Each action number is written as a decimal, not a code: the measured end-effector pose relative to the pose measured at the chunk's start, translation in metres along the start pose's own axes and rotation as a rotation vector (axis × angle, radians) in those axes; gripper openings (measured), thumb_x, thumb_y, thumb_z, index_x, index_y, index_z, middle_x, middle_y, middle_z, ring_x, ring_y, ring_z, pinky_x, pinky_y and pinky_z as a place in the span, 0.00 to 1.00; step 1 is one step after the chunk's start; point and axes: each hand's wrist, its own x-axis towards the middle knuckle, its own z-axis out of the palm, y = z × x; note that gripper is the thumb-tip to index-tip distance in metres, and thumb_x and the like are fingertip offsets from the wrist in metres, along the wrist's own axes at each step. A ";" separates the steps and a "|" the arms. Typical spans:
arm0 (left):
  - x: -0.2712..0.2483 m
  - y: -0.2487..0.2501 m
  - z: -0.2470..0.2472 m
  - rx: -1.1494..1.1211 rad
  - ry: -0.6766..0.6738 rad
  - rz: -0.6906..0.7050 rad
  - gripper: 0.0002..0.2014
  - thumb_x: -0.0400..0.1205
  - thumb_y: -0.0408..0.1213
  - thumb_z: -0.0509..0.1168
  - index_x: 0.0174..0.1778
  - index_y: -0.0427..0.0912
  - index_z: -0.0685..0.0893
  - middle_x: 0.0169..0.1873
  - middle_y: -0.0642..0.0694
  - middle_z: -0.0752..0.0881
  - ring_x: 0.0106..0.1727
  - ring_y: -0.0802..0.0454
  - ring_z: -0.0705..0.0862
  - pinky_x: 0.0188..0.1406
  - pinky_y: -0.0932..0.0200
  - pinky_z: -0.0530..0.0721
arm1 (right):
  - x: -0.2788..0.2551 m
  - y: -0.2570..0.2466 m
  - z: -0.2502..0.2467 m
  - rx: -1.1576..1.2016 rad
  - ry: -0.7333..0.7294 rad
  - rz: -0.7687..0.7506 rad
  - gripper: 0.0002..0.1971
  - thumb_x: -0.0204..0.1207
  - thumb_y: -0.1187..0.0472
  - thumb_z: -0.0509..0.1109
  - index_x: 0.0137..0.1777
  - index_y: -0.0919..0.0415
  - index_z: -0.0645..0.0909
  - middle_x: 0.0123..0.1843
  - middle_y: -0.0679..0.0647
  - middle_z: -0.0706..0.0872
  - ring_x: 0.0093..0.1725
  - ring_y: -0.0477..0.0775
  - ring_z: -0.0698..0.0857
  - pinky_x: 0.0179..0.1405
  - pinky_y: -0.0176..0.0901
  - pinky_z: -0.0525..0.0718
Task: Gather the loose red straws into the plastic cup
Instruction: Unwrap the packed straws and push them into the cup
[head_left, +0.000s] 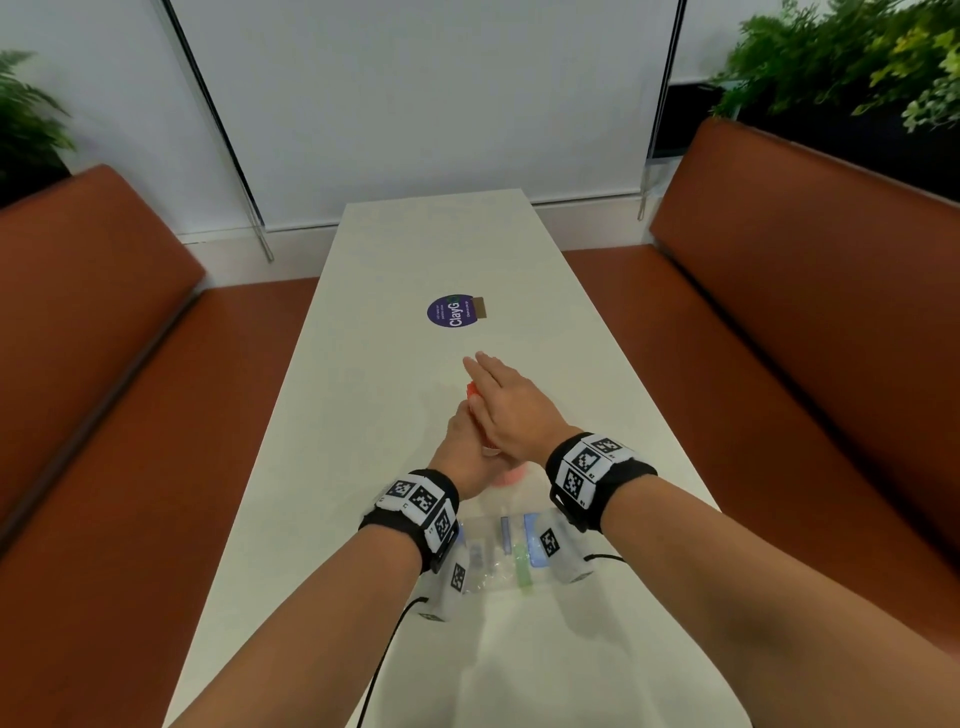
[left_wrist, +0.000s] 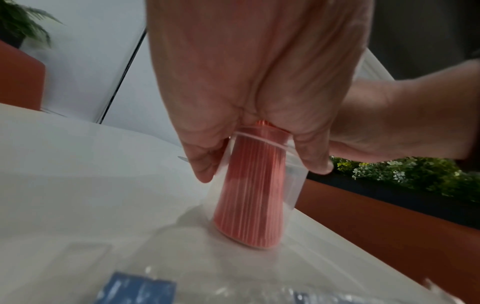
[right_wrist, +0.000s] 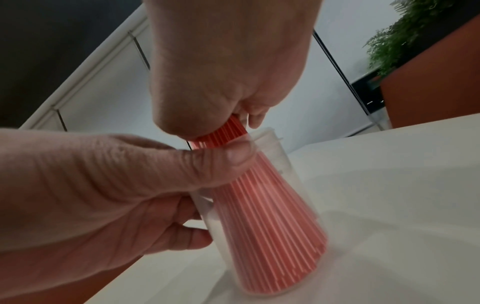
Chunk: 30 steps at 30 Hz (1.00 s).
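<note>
**Straws seated in the cup, both hands steadying**

My left hand (right_wrist: 109, 185) wraps around the plastic cup (left_wrist: 262, 185), thumb on one wall and fingers on the other, just below the rim. I hold it there because the cup is light and clear and would likely tip or skid on the white bench (head_left: 395, 260) if pushed from above with nothing bracing it. In both wrist views the cup leans a little, its base on or just off the bench; I cannot tell which.

The red straws (right_wrist: 265, 216) are inside the cup as one dense bundle, their lower ends spread across the bottom and their tops drawn together at the mouth. My right hand (head_left: 511, 410) lies flat over those tops, fingers straight and pointing away from me, palm pressing down. I judge this is to level the ends and seat the bundle fully, since a flat palm pushes them all at once.

From the head view I see no stray straws on the bench, so the gathering looks nearly done.

A clear plastic bag (head_left: 498, 556) lies near me beneath my wrists, and a round purple sticker (head_left: 451, 312) sits farther along the bench.
</note>
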 end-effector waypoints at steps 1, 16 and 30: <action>0.001 0.000 0.000 0.023 -0.009 -0.001 0.45 0.60 0.53 0.73 0.74 0.47 0.64 0.66 0.45 0.77 0.66 0.52 0.80 0.64 0.51 0.84 | 0.000 0.000 0.001 -0.006 -0.013 -0.011 0.27 0.85 0.56 0.54 0.80 0.68 0.59 0.82 0.67 0.63 0.81 0.67 0.64 0.79 0.56 0.65; 0.006 -0.006 0.000 0.122 -0.060 -0.114 0.40 0.73 0.43 0.74 0.76 0.37 0.59 0.67 0.40 0.68 0.69 0.46 0.74 0.71 0.51 0.77 | 0.006 -0.010 -0.007 -0.158 -0.155 0.057 0.31 0.85 0.54 0.52 0.82 0.70 0.50 0.84 0.68 0.55 0.81 0.64 0.61 0.81 0.54 0.57; 0.011 -0.016 -0.001 0.114 -0.061 -0.097 0.52 0.58 0.63 0.67 0.78 0.45 0.61 0.69 0.42 0.73 0.71 0.48 0.75 0.71 0.47 0.79 | 0.006 -0.008 -0.013 -0.190 -0.233 0.038 0.29 0.86 0.51 0.50 0.82 0.68 0.52 0.85 0.64 0.56 0.85 0.63 0.52 0.82 0.54 0.50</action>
